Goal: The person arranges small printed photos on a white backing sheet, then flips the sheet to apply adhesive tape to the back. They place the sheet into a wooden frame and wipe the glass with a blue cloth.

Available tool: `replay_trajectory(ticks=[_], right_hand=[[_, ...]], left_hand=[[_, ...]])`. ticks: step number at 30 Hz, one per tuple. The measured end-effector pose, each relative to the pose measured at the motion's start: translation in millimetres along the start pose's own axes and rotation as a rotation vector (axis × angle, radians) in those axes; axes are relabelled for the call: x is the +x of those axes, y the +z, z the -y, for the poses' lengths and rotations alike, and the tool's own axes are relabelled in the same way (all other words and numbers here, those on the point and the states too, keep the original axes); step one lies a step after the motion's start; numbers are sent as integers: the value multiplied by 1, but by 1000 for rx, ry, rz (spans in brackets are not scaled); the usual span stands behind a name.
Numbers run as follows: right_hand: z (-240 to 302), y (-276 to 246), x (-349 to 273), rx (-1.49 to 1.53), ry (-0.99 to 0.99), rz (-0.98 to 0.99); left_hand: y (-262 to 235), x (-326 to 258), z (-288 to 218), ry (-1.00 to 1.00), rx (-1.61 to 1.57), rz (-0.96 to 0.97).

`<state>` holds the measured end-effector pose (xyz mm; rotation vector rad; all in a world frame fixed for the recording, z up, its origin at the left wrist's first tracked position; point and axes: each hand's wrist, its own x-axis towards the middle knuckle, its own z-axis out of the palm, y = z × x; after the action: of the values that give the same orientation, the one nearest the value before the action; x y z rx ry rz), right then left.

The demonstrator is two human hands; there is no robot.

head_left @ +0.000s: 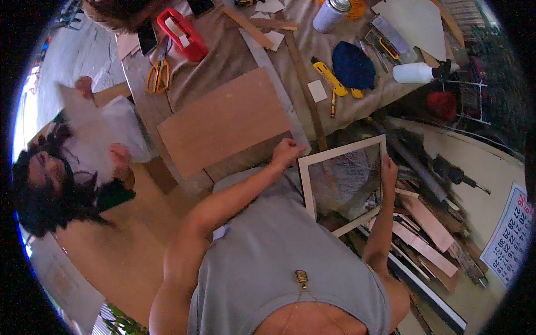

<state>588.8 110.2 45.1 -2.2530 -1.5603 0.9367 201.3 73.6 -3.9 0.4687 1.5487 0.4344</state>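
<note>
My right hand (389,167) grips the right side of a pale square frame (342,148), held tilted beside my lap. A see-through or shiny pane (346,181) fills the frame. My left hand (287,153) is closed, its fingertips at the near end of a long grey flat strip (277,89), close to the frame's upper left corner. Whether those fingers pinch the strip or something small is hard to make out. A brown rectangular board (226,120) lies on the cloth-covered table, just beyond my left hand.
Yellow-handled scissors (158,75), a red tape dispenser (182,34), a yellow cutter (329,78), a dark blue cloth (353,65), a spray can (331,15) and a white bottle (413,73) are on the table. At left another person handles whitish sheets (114,125). Wood offcuts (424,245) lie at right.
</note>
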Motion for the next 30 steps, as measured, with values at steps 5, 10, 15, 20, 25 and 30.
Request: replay_trajectory(ticks=[5,10,15,20,25,30], right_hand=[[4,-11,-13,42,53,-28],[22,-27,4,28,170,122],[11,-20,0,59,18,-89],[14,-31,-2,59,8,-84],[-38,-21,35,-65,-291,-138],[13,-29,27,34,-92,-62]], left_hand=[[26,-2,-21,72,-316,83],[39,32,-17,361,-371,202],[-58,-6,-2,321,92,-467],[-259,-39,93,-218,420,-1461],[-281,-49,108,-95,476,-1105],[-278,-60,113,-97,329,-1105]])
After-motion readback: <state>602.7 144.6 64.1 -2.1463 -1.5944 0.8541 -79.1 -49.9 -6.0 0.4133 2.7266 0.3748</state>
